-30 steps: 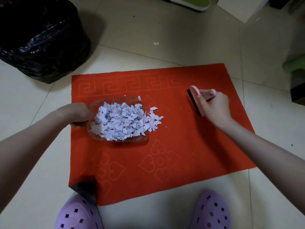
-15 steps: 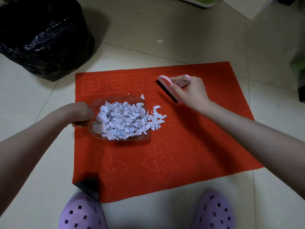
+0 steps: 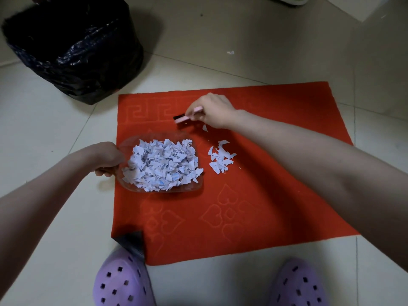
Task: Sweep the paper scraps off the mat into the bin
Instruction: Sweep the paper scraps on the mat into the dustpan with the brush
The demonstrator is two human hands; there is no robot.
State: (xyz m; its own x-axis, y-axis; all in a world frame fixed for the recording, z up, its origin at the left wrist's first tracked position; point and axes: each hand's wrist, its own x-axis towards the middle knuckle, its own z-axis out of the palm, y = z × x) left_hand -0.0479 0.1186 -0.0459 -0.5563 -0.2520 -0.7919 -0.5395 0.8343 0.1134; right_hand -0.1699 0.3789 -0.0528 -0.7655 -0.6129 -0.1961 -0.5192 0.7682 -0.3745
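Note:
A red mat (image 3: 254, 206) lies on the tiled floor. My left hand (image 3: 106, 159) grips the handle of a clear plastic dustpan (image 3: 130, 141) resting on the mat's left part, heaped with white paper scraps (image 3: 162, 165). A small cluster of loose scraps (image 3: 220, 156) lies on the mat just right of the pan, with one single scrap (image 3: 205, 128) above it. My right hand (image 3: 212, 111) holds a small pink brush (image 3: 184, 118) with black bristles, on the mat behind the pan. The bin (image 3: 72, 47), lined with a black bag, stands at the far left.
My feet in purple clogs (image 3: 123, 281) stand at the mat's near edge. The mat's near left corner (image 3: 132, 239) is folded over, showing dark backing. One stray scrap (image 3: 230, 52) lies on the tiles beyond the mat. A green-edged object (image 3: 291, 0) sits at the top.
My right hand carried the brush leftwards from the mat's right side to behind the pan. The pan drew back to the left, leaving a small cluster of scraps on the mat.

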